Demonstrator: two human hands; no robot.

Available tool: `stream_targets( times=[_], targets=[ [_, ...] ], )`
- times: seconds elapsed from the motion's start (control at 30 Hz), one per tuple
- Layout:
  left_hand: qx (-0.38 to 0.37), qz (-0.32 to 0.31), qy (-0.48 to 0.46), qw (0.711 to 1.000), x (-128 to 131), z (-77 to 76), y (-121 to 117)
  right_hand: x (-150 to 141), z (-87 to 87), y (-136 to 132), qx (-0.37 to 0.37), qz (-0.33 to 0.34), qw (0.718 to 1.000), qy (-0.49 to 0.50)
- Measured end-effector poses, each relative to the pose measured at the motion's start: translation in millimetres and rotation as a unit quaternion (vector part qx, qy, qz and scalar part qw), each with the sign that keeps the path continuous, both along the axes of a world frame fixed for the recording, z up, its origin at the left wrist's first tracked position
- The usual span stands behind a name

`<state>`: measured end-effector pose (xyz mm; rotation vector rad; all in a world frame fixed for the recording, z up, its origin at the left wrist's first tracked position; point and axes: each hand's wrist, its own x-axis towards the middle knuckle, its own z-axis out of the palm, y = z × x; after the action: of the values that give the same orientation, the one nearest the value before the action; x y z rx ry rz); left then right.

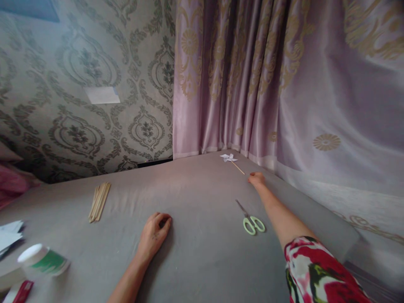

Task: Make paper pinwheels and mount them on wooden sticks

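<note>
My left hand [156, 230] rests on the grey sheet, fingers curled in and the thumb against them, with nothing visible inside. Further off to the right, my right hand [257, 178] is low over the sheet with bent fingers and appears to hold nothing. Just beyond its fingertips lies a white paper pinwheel [229, 158] on a thin wooden stick, whose near end is a small gap away. Scissors [253, 225] with pale green handles lie between my two arms, nearer the right one, their blades pointing away from me.
A bundle of wooden sticks [100, 202] lies on the left. Nearer me are a white and green bottle [44, 259], some papers [11, 235] and a red object [24, 291] at the edge. Pink curtains [214, 105] and a patterned wall [135, 84] border the sheet.
</note>
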<state>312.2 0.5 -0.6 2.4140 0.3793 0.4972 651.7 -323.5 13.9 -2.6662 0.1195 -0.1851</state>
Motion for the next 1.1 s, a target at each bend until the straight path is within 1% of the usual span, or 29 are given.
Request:
stream_targets(
  times=[0.17, 0.37, 0.6, 0.7, 0.83, 0.93, 1.03, 1.1],
  targets=[
    [0.002, -0.003, -0.005, 1.0, -0.5, -1.8, 0.0, -28.2, 2.9, -7.2, -0.01, 0.029, 0.999, 0.024],
    [0.016, -0.009, -0.016, 1.0, -1.0, -7.4, 1.0, -65.1, 4.1, -5.9, -0.026, 0.1, 0.995, 0.014],
    [0.022, -0.007, -0.01, 1.0, -2.0, -8.0, 1.1, -118.8, -6.9, 0.7, -0.055, 0.198, 0.979, 0.011],
    [0.028, -0.004, -0.013, 1.0, -2.4, -8.9, 0.5, -140.0, -10.9, 2.6, -0.072, 0.227, 0.971, 0.01],
    [0.034, -0.011, -0.018, 0.999, -3.2, -10.3, 0.1, -161.4, -13.1, 1.9, -0.096, 0.244, 0.965, 0.005],
    [0.04, -0.013, -0.018, 0.999, -3.9, -10.0, -0.7, -172.7, -15.2, -0.4, -0.135, 0.247, 0.959, -0.016],
    [0.044, -0.01, -0.012, 0.999, -5.3, -9.0, -3.1, -177.7, -20.0, -3.4, -0.175, 0.237, 0.955, -0.035],
    [0.045, -0.007, -0.008, 0.999, -6.4, -8.6, -5.0, -176.2, -25.0, -5.5, -0.179, 0.236, 0.954, -0.039]
  ],
)
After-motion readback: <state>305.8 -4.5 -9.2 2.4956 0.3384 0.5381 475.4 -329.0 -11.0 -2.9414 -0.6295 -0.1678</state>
